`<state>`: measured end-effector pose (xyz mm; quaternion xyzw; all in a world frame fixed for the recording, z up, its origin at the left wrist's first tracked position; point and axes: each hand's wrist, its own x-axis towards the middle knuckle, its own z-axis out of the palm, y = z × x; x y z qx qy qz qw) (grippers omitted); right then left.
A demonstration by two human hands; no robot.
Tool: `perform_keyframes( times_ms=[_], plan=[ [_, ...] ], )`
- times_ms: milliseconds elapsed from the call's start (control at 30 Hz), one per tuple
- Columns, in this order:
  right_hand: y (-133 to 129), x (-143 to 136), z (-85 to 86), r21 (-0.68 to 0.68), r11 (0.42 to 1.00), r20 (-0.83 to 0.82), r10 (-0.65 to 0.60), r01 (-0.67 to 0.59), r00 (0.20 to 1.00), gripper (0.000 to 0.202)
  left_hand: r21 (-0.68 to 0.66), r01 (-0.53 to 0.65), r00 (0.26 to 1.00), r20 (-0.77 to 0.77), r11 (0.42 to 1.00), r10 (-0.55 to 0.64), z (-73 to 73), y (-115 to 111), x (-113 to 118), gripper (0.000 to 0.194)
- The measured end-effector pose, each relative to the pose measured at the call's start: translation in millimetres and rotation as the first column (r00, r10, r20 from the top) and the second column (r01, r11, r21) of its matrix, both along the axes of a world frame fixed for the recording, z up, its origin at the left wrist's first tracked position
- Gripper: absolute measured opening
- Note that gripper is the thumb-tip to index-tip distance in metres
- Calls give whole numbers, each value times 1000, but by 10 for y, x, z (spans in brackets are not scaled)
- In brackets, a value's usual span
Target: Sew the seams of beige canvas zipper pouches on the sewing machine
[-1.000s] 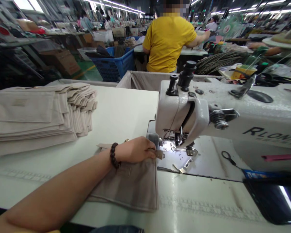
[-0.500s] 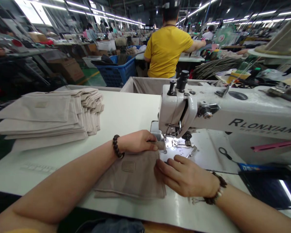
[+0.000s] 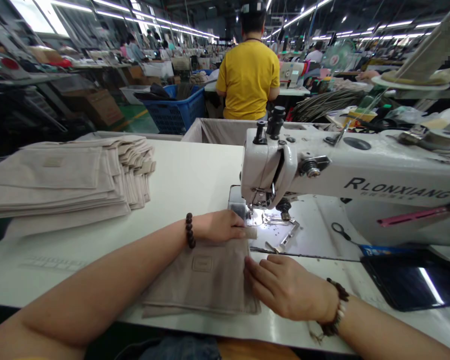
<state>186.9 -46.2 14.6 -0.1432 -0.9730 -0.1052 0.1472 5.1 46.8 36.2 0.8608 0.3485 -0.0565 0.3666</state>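
Note:
A beige fabric pouch piece (image 3: 213, 282) with a small stitched patch (image 3: 202, 263) lies flat on the table before the sewing machine (image 3: 300, 165). My left hand (image 3: 219, 226) is closed on its top edge, thumb and fingers pinching beside a short fabric tab (image 3: 251, 233) that sticks out to the right. My right hand (image 3: 288, 286) pinches the right edge of the same piece, fingers curled. The tab sits just in front of the lit presser foot (image 3: 249, 216), apart from it.
A pile of similar beige pieces (image 3: 71, 175) lies on the left of the white table (image 3: 187, 170). Small scissors (image 3: 340, 231) and a dark tablet (image 3: 416, 277) are at right. A cloth-lined bin (image 3: 221, 131) stands behind the table; beyond it a person in yellow (image 3: 249, 75) faces away.
Both hands and the fabric piece have shifted slightly towards me, drawing the tab away from the presser foot. The person in yellow has lowered an outstretched arm.

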Motion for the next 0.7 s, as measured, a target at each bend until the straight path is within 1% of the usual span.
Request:
perform_keyframes(
  times_ms=[67,100,167,200,267,333,367,467,533,600,700],
  plan=[
    [38,-20,-30,-17,1000,24,-6,6,1000,21,12,-14,999,-50,1000,14,8,4,-29,22],
    [69,-39,-40,-29,999,37,-12,13,999,21,50,-35,996,-82,998,39,12,2,-49,22],
    [159,-92,-47,-65,997,67,-23,28,998,20,187,-106,980,-144,977,134,9,-3,-92,21],
    [215,-125,-43,-91,995,90,-35,43,995,20,272,-151,965,-166,950,201,-3,1,-112,21],
    [338,-191,-22,-153,983,159,-77,102,984,18,416,-236,925,-180,878,334,-48,31,-132,22],
    [449,-239,7,-200,962,230,-141,188,963,16,499,-292,892,-166,816,421,-113,96,-109,22],
    [491,-250,21,-211,951,253,-172,228,952,14,518,-307,884,-155,799,441,-147,137,-80,22],
    [537,-230,39,-219,928,268,-240,302,933,12,536,-324,891,-103,779,441,-237,261,56,21],
    [511,-184,27,-229,914,273,-270,335,923,11,534,-312,913,-59,785,403,-277,324,141,21],
    [464,-135,1,-230,904,270,-297,361,916,10,517,-277,942,-17,810,334,-300,366,183,18],
    [405,-85,-47,-217,898,229,-334,382,914,11,466,-200,978,40,862,206,-304,399,162,13]
  ],
)
